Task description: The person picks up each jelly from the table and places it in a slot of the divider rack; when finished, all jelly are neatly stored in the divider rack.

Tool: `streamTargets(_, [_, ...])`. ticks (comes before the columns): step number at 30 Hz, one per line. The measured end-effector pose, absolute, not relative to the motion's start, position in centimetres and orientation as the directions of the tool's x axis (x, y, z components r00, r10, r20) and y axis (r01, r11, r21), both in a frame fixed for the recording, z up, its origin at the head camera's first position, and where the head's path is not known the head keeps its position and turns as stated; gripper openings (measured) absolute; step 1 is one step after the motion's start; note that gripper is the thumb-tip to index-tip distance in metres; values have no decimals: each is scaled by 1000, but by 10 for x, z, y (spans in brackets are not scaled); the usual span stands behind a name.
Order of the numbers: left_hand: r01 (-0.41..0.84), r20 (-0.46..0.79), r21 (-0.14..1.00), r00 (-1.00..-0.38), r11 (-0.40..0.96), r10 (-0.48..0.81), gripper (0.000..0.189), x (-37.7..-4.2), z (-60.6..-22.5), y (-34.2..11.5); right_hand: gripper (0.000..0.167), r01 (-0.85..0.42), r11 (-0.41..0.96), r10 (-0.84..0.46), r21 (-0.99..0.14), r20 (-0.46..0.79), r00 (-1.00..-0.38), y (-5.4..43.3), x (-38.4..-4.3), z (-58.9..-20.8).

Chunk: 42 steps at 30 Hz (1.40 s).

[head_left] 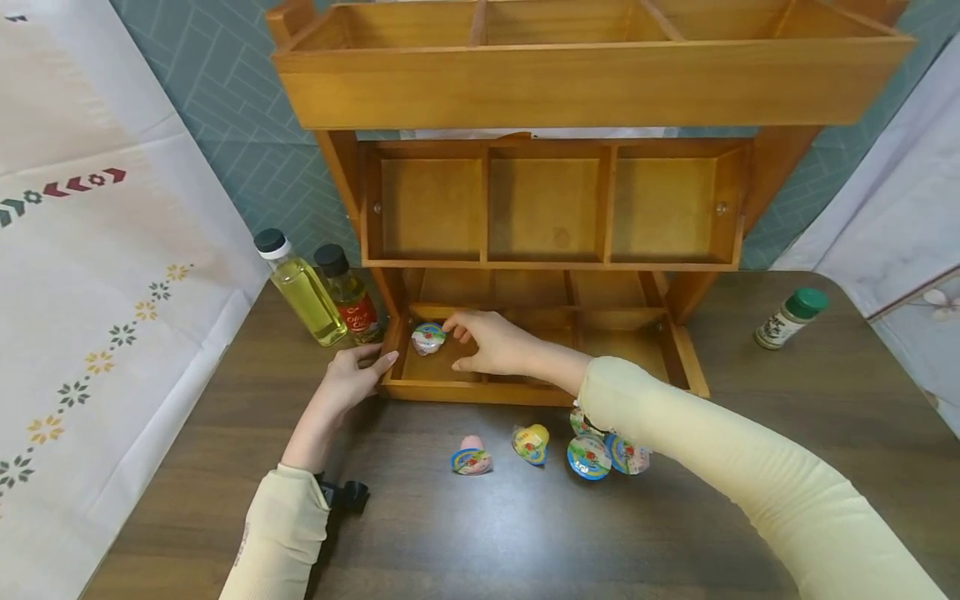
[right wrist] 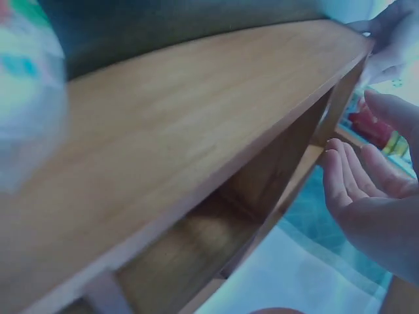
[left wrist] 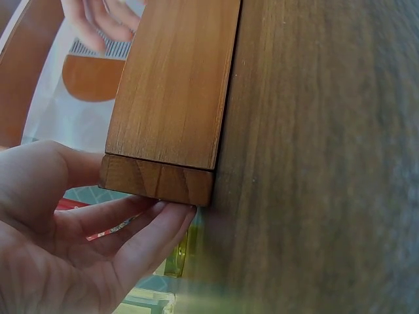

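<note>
The left hand (head_left: 352,375) pinches the brown wooden rack (head_left: 551,204). The right hand (head_left: 498,343) bends its fingers loosely, holding nothing, beside the shiny, round-topped jelly cup (head_left: 428,338) in the bottom-left box (head_left: 431,371). It looks placed; next probably means lifting away.

Prob. looking at a home kitchen: oil btl (head_left: 307,296) & red-labelled btl (head_left: 356,310) standing L of a wooden rack (head_left: 585,87), green-capped seasoning jar (head_left: 791,319) standing R, floral cloth (head_left: 127,275) covering the L side, herringbone tile-pattern wall (head_left: 213,75) showing behind.

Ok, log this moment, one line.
left hand: grips brown wooden rack | right hand: empty, beside round colourful-lidded cup, bottom front-left compartment
</note>
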<state>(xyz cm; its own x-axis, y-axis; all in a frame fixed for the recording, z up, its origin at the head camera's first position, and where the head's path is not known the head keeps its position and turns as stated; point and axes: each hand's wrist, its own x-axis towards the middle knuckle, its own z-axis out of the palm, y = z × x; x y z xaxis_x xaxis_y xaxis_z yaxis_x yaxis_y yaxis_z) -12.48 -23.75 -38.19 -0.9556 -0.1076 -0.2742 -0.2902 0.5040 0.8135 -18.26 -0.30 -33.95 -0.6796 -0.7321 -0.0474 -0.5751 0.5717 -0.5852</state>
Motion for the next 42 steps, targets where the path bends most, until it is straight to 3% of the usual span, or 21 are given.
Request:
streamTargets(11, [-290,-281,818,-955,498,-94,62,-124,-382,-238,45,-669,389,-836,-633,64,-545,25,-138,-337])
streamTargets(20, [-289,-283,825,-955,485,-88,62,-123,-383,-236,46,-713,339,-899,-614,10,-437,41,-112,-344])
streamTargets(30, [-303,-298,825,-950,477,-88,62,-122,-382,-236,64,-931,253,-966,-262,-9,-259,43,-92,-359])
streamTargets(38, [-294,-290,828,-953,478,-85,61,-122,-383,-236,42,-983,173,-985,-62,14,-174,35,-84,-371])
streamTargets(42, [-287,-282,824,-956,489,-87,61,-122,-383,-236,48,-988,144,-989,63,-22,-145,29,-81,-372])
